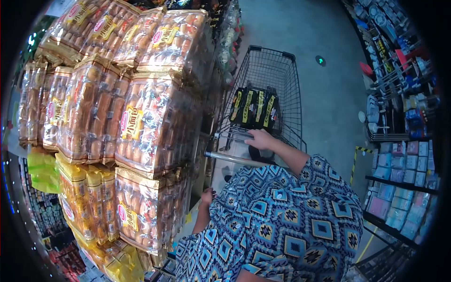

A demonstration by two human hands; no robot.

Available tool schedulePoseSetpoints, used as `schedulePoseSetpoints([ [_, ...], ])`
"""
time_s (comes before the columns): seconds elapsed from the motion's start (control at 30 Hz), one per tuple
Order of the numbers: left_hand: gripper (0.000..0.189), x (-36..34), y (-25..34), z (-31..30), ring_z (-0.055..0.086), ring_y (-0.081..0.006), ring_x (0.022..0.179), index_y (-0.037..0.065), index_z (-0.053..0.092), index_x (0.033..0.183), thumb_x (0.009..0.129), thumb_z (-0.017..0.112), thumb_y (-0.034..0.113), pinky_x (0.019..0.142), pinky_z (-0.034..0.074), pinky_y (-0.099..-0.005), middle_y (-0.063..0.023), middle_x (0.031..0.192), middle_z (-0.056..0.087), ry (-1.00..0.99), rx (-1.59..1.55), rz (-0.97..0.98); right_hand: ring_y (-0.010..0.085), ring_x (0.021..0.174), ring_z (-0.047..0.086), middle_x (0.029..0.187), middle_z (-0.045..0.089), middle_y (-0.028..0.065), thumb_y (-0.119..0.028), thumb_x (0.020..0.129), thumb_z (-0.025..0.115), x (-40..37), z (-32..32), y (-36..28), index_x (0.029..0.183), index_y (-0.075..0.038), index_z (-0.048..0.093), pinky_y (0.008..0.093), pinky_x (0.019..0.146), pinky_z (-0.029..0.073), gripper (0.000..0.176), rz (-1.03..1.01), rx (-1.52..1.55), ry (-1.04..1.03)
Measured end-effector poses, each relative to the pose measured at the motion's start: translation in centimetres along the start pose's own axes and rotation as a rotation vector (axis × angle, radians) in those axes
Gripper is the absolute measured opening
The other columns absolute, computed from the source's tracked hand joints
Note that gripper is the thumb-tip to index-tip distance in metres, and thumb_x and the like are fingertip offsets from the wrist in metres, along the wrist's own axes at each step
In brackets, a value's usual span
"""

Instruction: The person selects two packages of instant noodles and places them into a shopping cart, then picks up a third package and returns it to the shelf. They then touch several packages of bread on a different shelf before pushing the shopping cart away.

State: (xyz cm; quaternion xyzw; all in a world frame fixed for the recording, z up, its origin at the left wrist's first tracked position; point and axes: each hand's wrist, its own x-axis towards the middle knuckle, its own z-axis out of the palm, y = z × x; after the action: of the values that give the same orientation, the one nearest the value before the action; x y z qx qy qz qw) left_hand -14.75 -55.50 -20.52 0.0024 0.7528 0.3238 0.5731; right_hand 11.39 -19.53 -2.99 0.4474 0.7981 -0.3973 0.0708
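My right hand (pixel 261 140) reaches over the handle of a black wire shopping cart (pixel 300 101). Its fingers are curled over the wire rim at the cart's near end. The grey handle bar (pixel 239 160) runs between that hand and my body. In the basket lie several black packages (pixel 256 108) with yellow labels and Chinese print. My left hand (pixel 208 195) hangs low at my side, close to the stacked bread packs (pixel 145 124). Its small visible fingers are loosely bent and apart, with nothing seen in them.
Clear-wrapped bread packs tower along the left, with yellow packs (pixel 87 202) lower down. To the right, shelves (pixel 399 190) hold boxed goods and hanging wares. A grey floor (pixel 329 98) runs ahead, bearing a round dark marker (pixel 320 60) with a green arrow.
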Motion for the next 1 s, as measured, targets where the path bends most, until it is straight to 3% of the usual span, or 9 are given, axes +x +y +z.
schedulePoseSetpoints([
  [0.17,0.032,-2.4,3.0,-0.2,0.064,-0.0175,0.074,0.011,0.057,0.118,0.093,0.051,0.030,0.061,0.048,-0.0335,-0.0056,0.093,0.065,0.070,0.039,-0.060,0.0381,0.110,0.056,0.123,0.058,0.0200,-0.053,0.081,0.060,0.5,-2.2,-2.1,0.123,-0.004,0.053,0.0484,0.094,0.044,0.065,0.046,-0.294,-0.206],
  [0.33,0.036,-1.8,3.1,-0.6,0.064,-0.0178,0.075,0.010,0.055,0.120,0.093,0.052,0.033,0.061,0.049,-0.0330,-0.0062,0.093,0.065,0.038,0.007,-0.105,0.0358,0.102,0.060,0.108,0.063,0.0208,-0.040,0.075,0.073,0.7,-0.2,-2.7,0.112,0.002,0.055,0.0460,0.080,0.051,0.058,-0.030,-0.387,0.005],
  [0.53,0.036,-1.8,2.7,0.8,0.064,-0.0190,0.076,0.009,0.053,0.120,0.093,0.052,0.032,0.062,0.050,-0.0329,-0.0082,0.096,0.065,-0.009,0.029,-0.109,0.0377,0.101,0.059,0.105,0.064,0.0200,-0.035,0.072,0.075,2.0,-0.8,-1.6,0.110,-0.001,0.057,0.0447,0.083,0.051,0.054,-0.066,-0.302,0.032],
  [0.7,0.035,-3.5,5.0,2.1,0.064,-0.0193,0.081,0.009,0.054,0.117,0.093,0.052,0.033,0.067,0.050,-0.0341,-0.0082,0.100,0.065,-0.008,0.053,-0.111,0.0377,0.105,0.058,0.108,0.063,0.0212,-0.037,0.075,0.073,2.5,-1.7,-1.7,0.113,0.000,0.057,0.0447,0.088,0.049,0.056,-0.042,-0.278,-0.020],
  [0.87,0.032,-2.8,4.2,1.1,0.064,-0.0187,0.080,0.010,0.056,0.114,0.093,0.052,0.033,0.066,0.049,-0.0340,-0.0072,0.099,0.065,0.053,0.014,-0.042,0.0394,0.106,0.056,0.111,0.061,0.0229,-0.040,0.077,0.070,2.9,-1.5,-2.3,0.112,0.002,0.056,0.0464,0.091,0.046,0.056,-0.072,-0.295,-0.043],
  [0.97,0.032,-3.4,3.6,1.4,0.064,-0.0179,0.076,0.010,0.058,0.111,0.091,0.054,0.034,0.062,0.049,-0.0328,-0.0064,0.096,0.065,0.116,-0.077,-0.018,0.0430,0.109,0.054,0.117,0.058,0.0253,-0.040,0.078,0.068,3.0,-1.5,-2.4,0.121,0.002,0.053,0.0493,0.094,0.043,0.062,-0.048,-0.173,-0.082],
  [1.0,0.034,-3.4,3.0,1.3,0.064,-0.0176,0.075,0.010,0.058,0.112,0.090,0.055,0.036,0.060,0.049,-0.0321,-0.0061,0.095,0.065,0.103,-0.057,-0.017,0.0435,0.112,0.051,0.121,0.055,0.0267,-0.040,0.079,0.067,2.8,-1.2,-2.2,0.123,0.003,0.052,0.0491,0.097,0.041,0.063,-0.072,-0.159,0.061],
])
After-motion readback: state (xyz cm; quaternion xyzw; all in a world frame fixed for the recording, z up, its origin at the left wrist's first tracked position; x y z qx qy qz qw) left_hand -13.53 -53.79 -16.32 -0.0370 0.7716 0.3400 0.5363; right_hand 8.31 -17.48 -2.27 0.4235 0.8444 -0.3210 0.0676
